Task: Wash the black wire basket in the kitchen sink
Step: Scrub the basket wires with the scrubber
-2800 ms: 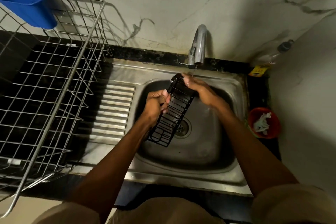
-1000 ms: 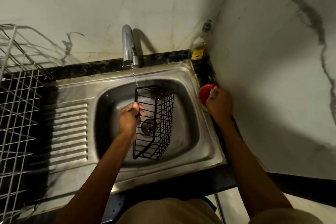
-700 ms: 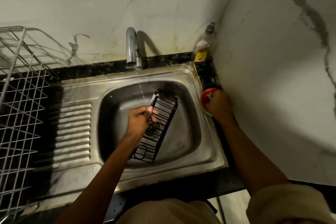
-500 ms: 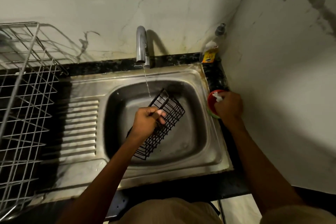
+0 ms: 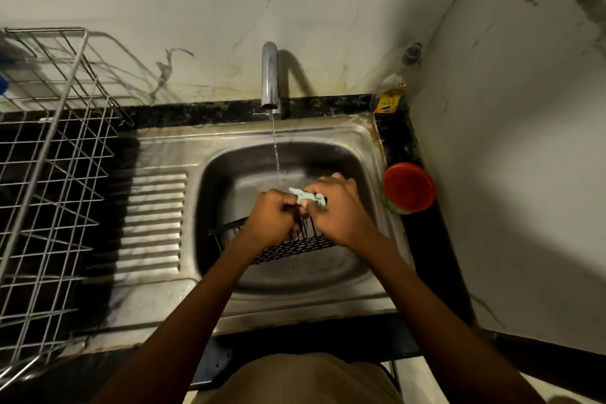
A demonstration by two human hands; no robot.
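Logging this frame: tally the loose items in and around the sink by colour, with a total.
Black: 1, the wire basket held in the sink
Red: 1, the round tub on the counter
Pale green: 1, the scrubber in the right hand
Silver: 1, the dish rack
Clear with yellow label: 1, the bottle
Total: 5

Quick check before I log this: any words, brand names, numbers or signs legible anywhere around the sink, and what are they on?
Nothing can be read for certain.
Bottle in the back right corner: yellow label with a dark picture and a small red-and-white mark above it; the lettering is too small and blurred to read.
Red container beside the sink: no text visible.
Tap, black wire basket, dish rack: no markings visible.
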